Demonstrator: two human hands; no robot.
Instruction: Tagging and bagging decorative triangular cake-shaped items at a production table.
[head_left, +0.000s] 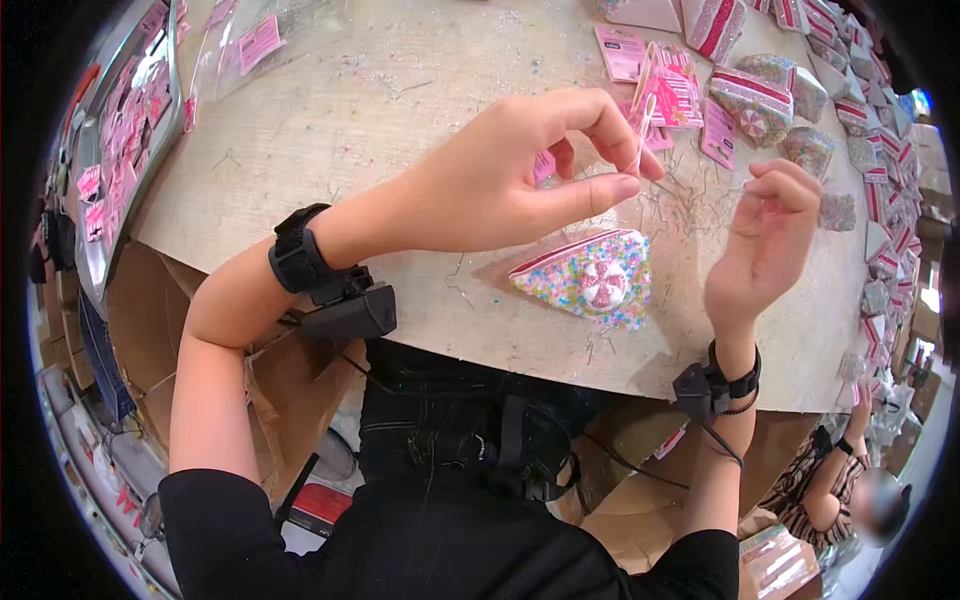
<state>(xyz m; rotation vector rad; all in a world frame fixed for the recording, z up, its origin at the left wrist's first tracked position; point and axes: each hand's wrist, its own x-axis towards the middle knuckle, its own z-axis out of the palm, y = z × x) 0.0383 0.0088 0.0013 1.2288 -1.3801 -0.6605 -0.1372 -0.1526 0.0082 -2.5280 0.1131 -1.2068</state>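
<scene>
Left hand [525, 175] pinching thin whitish looped cord [643, 138]; right hand [762, 240] curled, grip unclear; triangular pastel sprinkle-coated ornament [580, 275] lying on pale wooden counter [420, 125].

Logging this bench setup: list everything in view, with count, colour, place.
swirl-topped wedge: 1, multicoloured, near table edge
pale loop: 1, cream, at left fingertips
other wedges: many, pink/white/speckled, table's right side
pink cards: several, pink, beyond the hands
wire pieces: many, silvery, scattered on table
table: 1, pale wood, centre
tray: 1, grey, left, holding pink items
plastic bag: at least 1, clear, upper left
cardboard: several pieces, brown, below table
co-worker: 1, striped clothing, lower right
wrist devices: 2, black, one per wrist
left hand: 1, bare, centre
right hand: 1, bare, right
</scene>
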